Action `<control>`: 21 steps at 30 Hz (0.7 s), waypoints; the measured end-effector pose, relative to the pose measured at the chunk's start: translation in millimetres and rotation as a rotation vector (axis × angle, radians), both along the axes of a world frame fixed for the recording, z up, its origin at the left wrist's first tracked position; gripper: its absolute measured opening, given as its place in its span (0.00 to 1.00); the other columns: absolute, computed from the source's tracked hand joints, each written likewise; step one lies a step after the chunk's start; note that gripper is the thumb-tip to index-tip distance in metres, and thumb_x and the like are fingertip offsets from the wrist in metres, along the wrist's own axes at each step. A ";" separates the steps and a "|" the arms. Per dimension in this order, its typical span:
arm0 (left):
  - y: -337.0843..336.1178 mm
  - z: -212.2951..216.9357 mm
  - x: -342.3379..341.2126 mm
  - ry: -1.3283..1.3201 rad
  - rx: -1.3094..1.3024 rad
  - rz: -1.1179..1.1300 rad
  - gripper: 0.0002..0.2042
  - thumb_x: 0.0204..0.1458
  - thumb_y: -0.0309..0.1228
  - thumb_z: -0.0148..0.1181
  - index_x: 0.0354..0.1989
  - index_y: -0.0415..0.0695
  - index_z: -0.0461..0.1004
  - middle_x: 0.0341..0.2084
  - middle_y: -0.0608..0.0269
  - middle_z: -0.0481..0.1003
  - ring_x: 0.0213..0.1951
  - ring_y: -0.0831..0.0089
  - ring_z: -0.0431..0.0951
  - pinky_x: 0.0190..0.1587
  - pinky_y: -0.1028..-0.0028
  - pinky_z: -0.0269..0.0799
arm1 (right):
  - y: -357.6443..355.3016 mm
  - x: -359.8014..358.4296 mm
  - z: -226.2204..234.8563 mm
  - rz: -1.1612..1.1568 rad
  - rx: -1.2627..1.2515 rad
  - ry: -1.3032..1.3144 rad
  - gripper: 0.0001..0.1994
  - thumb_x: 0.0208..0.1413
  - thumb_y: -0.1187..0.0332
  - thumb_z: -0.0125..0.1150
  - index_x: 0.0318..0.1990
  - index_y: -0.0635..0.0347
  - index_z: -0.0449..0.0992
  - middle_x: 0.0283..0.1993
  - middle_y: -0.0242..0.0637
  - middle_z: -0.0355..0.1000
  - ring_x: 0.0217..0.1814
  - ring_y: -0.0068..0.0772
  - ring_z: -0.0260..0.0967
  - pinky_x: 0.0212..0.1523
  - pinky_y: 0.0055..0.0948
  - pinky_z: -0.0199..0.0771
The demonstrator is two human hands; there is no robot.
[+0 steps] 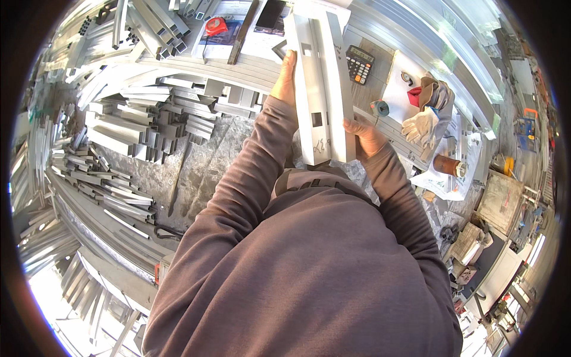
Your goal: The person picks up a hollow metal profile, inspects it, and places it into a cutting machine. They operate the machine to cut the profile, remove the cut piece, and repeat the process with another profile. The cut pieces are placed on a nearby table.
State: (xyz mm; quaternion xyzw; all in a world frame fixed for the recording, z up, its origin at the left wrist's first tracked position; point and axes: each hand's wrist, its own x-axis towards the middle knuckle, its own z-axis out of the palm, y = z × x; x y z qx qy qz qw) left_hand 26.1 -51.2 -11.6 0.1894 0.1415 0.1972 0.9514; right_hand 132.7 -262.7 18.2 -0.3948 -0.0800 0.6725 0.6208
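Observation:
I hold a pair of light metal profiles up in front of my chest, side by side and nearly upright in the view. The left profile (307,71) has small rectangular cut-outs and a handwritten mark near its lower end. The right profile (340,98) also carries writing near its top. My left hand (285,83) is closed on the outer edge of the left one, its thumb pointing up. Lower down, my right hand (366,138) grips the outer side of the right one. Most fingers of both hands are hidden behind the metal.
On the bench ahead are a red tape measure (216,25), a dark bar (243,33), a phone (271,15) and a calculator (359,64). To the right lie work gloves (420,128) and a brown cylindrical container (449,166) on paper. Stacked cut profiles (128,128) fill the left.

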 end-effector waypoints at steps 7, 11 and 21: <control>-25.8 -71.6 10.2 0.374 -0.056 -0.098 0.25 0.71 0.42 0.61 0.65 0.32 0.71 0.55 0.41 0.81 0.53 0.51 0.85 0.60 0.52 0.83 | -31.1 -6.6 -26.8 -0.122 -0.215 -0.263 0.27 0.64 0.69 0.72 0.68 0.67 0.74 0.57 0.41 0.81 0.57 0.34 0.80 0.58 0.34 0.82; -33.2 -132.6 28.2 0.610 -0.187 0.013 0.20 0.73 0.36 0.56 0.62 0.32 0.72 0.55 0.44 0.80 0.53 0.50 0.84 0.58 0.49 0.83 | -71.4 6.9 -35.8 -0.249 -0.228 -0.315 0.30 0.62 0.72 0.72 0.70 0.68 0.73 0.61 0.41 0.79 0.59 0.34 0.78 0.60 0.34 0.79; 85.5 -276.6 120.7 1.609 0.994 -0.439 0.26 0.64 0.48 0.65 0.59 0.37 0.78 0.48 0.47 0.86 0.53 0.54 0.87 0.56 0.57 0.81 | -145.6 17.3 -18.6 -0.386 -0.249 -0.503 0.50 0.40 0.85 0.74 0.78 0.62 0.63 0.63 0.34 0.75 0.61 0.30 0.74 0.61 0.32 0.76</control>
